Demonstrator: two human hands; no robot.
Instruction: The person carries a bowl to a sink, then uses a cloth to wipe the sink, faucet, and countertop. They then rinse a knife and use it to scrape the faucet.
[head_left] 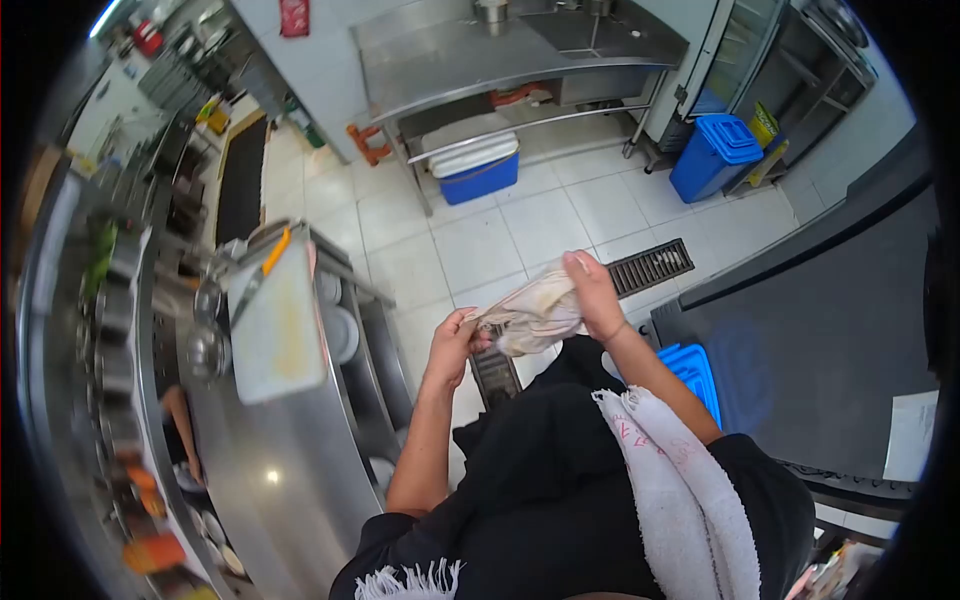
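Between my two hands a crumpled, stained whitish cloth (540,312) is stretched in front of my body, above the tiled floor. My left hand (457,345) pinches its left end with the fingertips. My right hand (593,290) grips the bunched right end, thumb on top. A white towel (690,480) with a fringed edge hangs over my shoulder. To the left, a white cutting board (280,335) lies on a steel counter (290,470). On that board rests a knife (262,272) with an orange handle.
Metal bowls (208,350) stand beside the board, and plates (342,333) sit on the shelf below. Another person's arm (182,430) shows past the counter. Ahead are a steel sink table (460,75), a blue cooler (482,178) and a blue bin (715,158). Floor drain grates (650,268) cross the tiles.
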